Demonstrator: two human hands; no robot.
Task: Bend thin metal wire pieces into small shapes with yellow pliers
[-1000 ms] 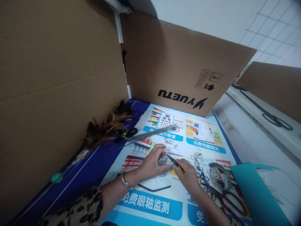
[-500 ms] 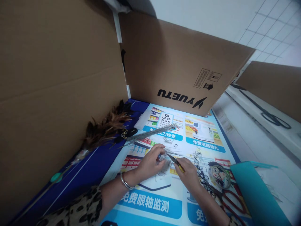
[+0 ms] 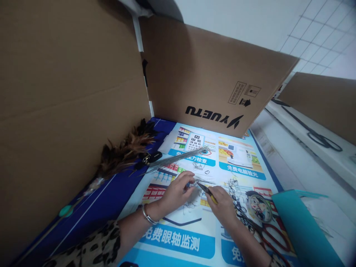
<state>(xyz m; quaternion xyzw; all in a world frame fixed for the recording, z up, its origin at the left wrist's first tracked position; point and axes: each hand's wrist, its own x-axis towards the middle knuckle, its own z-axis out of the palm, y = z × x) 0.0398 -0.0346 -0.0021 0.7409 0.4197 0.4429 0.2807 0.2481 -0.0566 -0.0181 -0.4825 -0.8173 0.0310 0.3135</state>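
My left hand [image 3: 176, 193] is closed in a pinch on a small wire piece [image 3: 194, 183] above the printed poster [image 3: 178, 237]. My right hand [image 3: 224, 207] grips yellow-handled pliers [image 3: 206, 191], whose dark tips meet the wire piece between both hands. A bundle of long straight metal wires [image 3: 178, 157] lies just beyond my left hand. Bent wire loops [image 3: 239, 207] lie scattered to the right of my right hand. A silver bangle sits on my left wrist.
A feather duster [image 3: 122, 154] lies along the left cardboard wall [image 3: 69, 96]. A cardboard box [image 3: 211, 78] stands at the back. A teal folder [image 3: 303, 226] and red-handled scissors [image 3: 278, 241] lie at the right. A black cable [image 3: 319, 137] runs on the white ledge.
Both hands stay together at the wire piece with only slight shifts; the plier tips have nudged a little left and up. The view has drifted slightly.
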